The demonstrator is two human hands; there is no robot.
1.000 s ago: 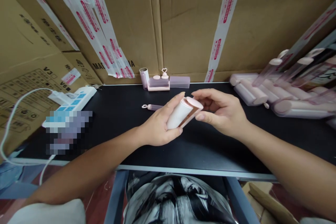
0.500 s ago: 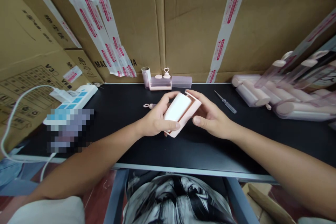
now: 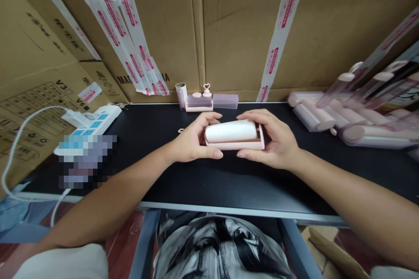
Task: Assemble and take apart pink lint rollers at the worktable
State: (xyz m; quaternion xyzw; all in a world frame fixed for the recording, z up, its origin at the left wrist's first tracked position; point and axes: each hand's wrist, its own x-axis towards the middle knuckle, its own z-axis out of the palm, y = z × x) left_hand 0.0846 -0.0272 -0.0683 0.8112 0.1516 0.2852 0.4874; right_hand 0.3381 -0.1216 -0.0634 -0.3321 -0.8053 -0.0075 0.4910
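Observation:
A white paper roll rests in a pale pink lint roller frame, its right end tilted up a little out of the frame. My left hand is closed round the left end, thumb along the near side. Round the right end my right hand grips the frame, fingers on top and thumb at the front edge. Both hands hold it level above the black table. A small pink ring shows beside my left hand, the rest of its piece hidden.
At the back stand a paper roll core, another pink frame and a translucent lilac cover. Several pink lint rollers are piled at the right. A white power strip with a cable lies at the left, before cardboard walls.
The frame and roll have turned from slanted to nearly level. My right hand has moved from beside the frame to a grip on its right end, and now hides the screwdriver.

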